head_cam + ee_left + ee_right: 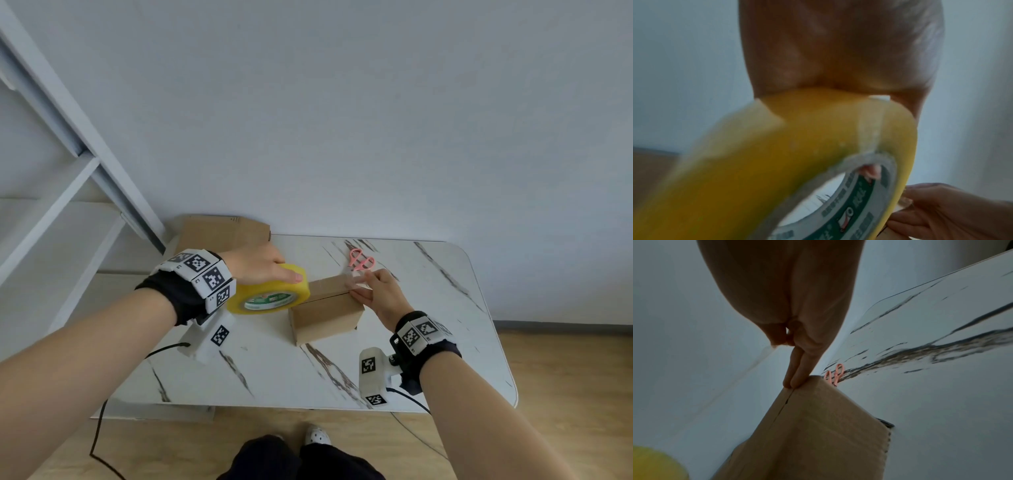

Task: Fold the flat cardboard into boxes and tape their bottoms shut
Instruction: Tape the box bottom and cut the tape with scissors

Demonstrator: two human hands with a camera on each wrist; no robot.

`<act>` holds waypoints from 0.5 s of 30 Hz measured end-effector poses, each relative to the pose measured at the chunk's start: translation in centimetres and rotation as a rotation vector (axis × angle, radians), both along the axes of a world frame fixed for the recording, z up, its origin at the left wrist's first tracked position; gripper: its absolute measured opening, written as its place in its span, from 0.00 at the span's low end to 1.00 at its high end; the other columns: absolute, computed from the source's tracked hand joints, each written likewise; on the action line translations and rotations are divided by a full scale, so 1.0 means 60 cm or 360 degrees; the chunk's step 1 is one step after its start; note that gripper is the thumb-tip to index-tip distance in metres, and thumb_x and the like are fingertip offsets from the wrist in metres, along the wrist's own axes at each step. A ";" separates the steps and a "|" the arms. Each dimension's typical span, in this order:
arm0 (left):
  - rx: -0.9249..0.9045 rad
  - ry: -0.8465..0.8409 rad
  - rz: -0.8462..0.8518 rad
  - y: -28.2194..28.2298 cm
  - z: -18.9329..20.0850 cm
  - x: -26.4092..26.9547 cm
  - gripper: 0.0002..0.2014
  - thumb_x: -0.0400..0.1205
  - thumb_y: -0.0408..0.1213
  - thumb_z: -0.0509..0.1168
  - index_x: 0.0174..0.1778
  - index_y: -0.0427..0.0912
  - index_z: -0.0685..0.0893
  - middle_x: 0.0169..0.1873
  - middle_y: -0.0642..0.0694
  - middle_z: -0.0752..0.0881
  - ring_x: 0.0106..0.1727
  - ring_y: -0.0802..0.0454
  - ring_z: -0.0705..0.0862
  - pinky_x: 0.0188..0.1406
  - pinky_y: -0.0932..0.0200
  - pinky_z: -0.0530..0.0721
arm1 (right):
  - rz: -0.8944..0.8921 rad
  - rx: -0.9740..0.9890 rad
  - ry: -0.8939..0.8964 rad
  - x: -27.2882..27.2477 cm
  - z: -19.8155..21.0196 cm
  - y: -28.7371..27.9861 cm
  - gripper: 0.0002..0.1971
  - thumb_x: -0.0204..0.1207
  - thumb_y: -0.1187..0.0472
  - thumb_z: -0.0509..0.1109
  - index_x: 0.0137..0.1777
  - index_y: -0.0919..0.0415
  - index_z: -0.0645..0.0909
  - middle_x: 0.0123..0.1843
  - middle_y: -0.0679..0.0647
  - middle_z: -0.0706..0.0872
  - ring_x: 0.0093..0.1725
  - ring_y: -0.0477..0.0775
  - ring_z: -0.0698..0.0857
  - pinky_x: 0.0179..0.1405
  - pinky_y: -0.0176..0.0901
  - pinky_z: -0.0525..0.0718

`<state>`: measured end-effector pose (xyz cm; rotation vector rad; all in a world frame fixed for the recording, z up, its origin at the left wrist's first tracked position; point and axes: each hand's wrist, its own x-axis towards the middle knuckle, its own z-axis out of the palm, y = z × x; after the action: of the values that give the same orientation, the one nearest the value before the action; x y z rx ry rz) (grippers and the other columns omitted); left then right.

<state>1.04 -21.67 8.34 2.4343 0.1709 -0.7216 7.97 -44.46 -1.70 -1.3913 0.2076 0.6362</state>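
Marble table w/ one folded box at centre, bottom flaps up, seam closed but mostly untaped, I'd judge. Flat cardboard stack at 10 o'clock is left to fold. Yellow tape roll at box's 9 o'clock, left hand clamped on it. Right hand at 3, fingers straight, together, pressing seam end. Scissors at 1, untouched.

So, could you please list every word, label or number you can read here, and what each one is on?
Tape roll core label: green and white print with a small logo, too blurred to read.
Left wristband marker tiles: tiny characters beside the square codes, too small to read.
Right wristband: the same, unreadable.
Box: no print visible.
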 end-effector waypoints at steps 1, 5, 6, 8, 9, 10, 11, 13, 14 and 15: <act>0.0043 0.0008 0.0011 0.004 -0.004 -0.002 0.28 0.65 0.65 0.61 0.30 0.38 0.77 0.28 0.41 0.75 0.31 0.48 0.73 0.32 0.55 0.67 | 0.0002 -0.0008 0.0001 0.000 0.000 0.001 0.08 0.87 0.62 0.53 0.47 0.62 0.69 0.53 0.60 0.80 0.61 0.65 0.84 0.60 0.49 0.83; 0.0064 0.0016 0.0050 0.009 -0.021 -0.005 0.25 0.73 0.61 0.69 0.29 0.39 0.78 0.26 0.43 0.75 0.29 0.49 0.73 0.27 0.60 0.65 | -0.0019 -0.0002 0.0004 0.002 -0.004 0.003 0.08 0.87 0.63 0.53 0.48 0.62 0.70 0.57 0.64 0.79 0.62 0.66 0.84 0.59 0.48 0.84; 0.0096 0.0014 0.0039 0.006 -0.025 -0.003 0.26 0.74 0.61 0.68 0.27 0.40 0.77 0.26 0.43 0.74 0.28 0.49 0.73 0.26 0.60 0.64 | -0.0035 0.0006 0.0011 0.002 -0.005 0.002 0.07 0.87 0.62 0.53 0.48 0.61 0.70 0.57 0.64 0.79 0.61 0.67 0.84 0.59 0.49 0.84; 0.0227 0.0022 0.0008 0.000 -0.030 0.000 0.29 0.73 0.64 0.68 0.22 0.42 0.71 0.21 0.47 0.70 0.24 0.50 0.69 0.26 0.59 0.62 | -0.0076 0.0030 0.0027 0.001 -0.007 -0.001 0.07 0.88 0.62 0.52 0.49 0.61 0.69 0.55 0.64 0.80 0.57 0.66 0.86 0.57 0.49 0.86; 0.0302 0.0019 -0.0020 -0.001 -0.032 0.000 0.30 0.72 0.64 0.68 0.19 0.44 0.66 0.18 0.49 0.66 0.21 0.51 0.66 0.25 0.59 0.60 | -0.0084 0.0039 0.0026 0.001 -0.007 -0.002 0.07 0.88 0.62 0.52 0.49 0.61 0.68 0.53 0.63 0.80 0.54 0.64 0.87 0.55 0.48 0.87; 0.0353 0.0018 -0.0040 0.001 -0.033 -0.001 0.32 0.72 0.64 0.68 0.18 0.45 0.62 0.17 0.50 0.63 0.19 0.53 0.62 0.23 0.59 0.57 | -0.0077 0.0035 0.0021 0.001 -0.006 -0.002 0.07 0.88 0.62 0.52 0.49 0.61 0.68 0.53 0.62 0.80 0.51 0.62 0.88 0.53 0.47 0.87; 0.0371 0.0015 -0.0045 0.004 -0.035 -0.003 0.33 0.72 0.64 0.68 0.17 0.45 0.60 0.16 0.51 0.61 0.19 0.53 0.59 0.23 0.59 0.55 | -0.0062 0.0021 0.0009 0.002 -0.003 0.000 0.07 0.88 0.62 0.52 0.49 0.61 0.68 0.52 0.61 0.80 0.49 0.60 0.88 0.51 0.45 0.88; 0.0369 0.0013 -0.0038 0.010 -0.041 -0.005 0.33 0.71 0.65 0.68 0.16 0.46 0.61 0.16 0.51 0.62 0.19 0.52 0.60 0.23 0.58 0.56 | -0.0061 -0.0007 -0.0009 0.003 0.000 0.004 0.07 0.88 0.62 0.51 0.51 0.62 0.68 0.51 0.60 0.80 0.45 0.56 0.88 0.45 0.41 0.89; 0.0364 0.0015 -0.0034 0.011 -0.044 -0.005 0.32 0.71 0.66 0.67 0.16 0.46 0.61 0.16 0.50 0.62 0.19 0.52 0.61 0.23 0.58 0.57 | -0.0076 -0.0011 -0.0013 0.003 0.000 0.006 0.06 0.88 0.62 0.51 0.52 0.62 0.67 0.51 0.60 0.80 0.44 0.56 0.88 0.43 0.40 0.89; 0.0360 0.0023 -0.0030 0.009 -0.047 -0.004 0.32 0.71 0.66 0.67 0.16 0.46 0.62 0.16 0.51 0.63 0.19 0.52 0.61 0.23 0.58 0.57 | -0.0094 -0.0011 -0.0018 0.003 -0.001 0.007 0.06 0.88 0.62 0.50 0.51 0.62 0.67 0.50 0.60 0.79 0.43 0.56 0.88 0.41 0.39 0.89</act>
<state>0.77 -21.11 5.49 2.6483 0.2474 -0.7642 8.13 -44.06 -1.76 -1.3901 0.2411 0.5792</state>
